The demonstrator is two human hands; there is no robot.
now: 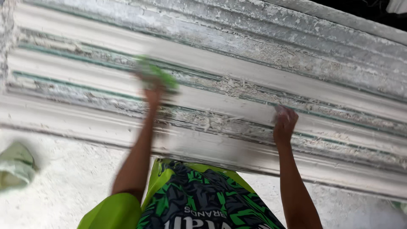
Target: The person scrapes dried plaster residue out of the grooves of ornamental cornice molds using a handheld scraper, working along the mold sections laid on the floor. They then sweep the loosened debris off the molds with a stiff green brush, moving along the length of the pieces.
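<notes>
A long white plaster moulding (237,68) with ridges and green-tinted grooves runs across the whole view. My left hand (152,91) presses a green cloth or sponge (156,75) against one of its middle ridges; the hand and cloth are blurred by motion. My right hand (284,123) rests with closed fingers on a lower ridge further right, its knuckles coated in white plaster. Whether the right hand holds anything is hidden by the fingers. Both forearms reach up from the bottom of the view.
The ground (63,178) below the moulding is rough and white with plaster dust. A pale green crumpled bag or cloth (17,165) lies at the far left. My green and black patterned clothing (199,199) fills the bottom centre.
</notes>
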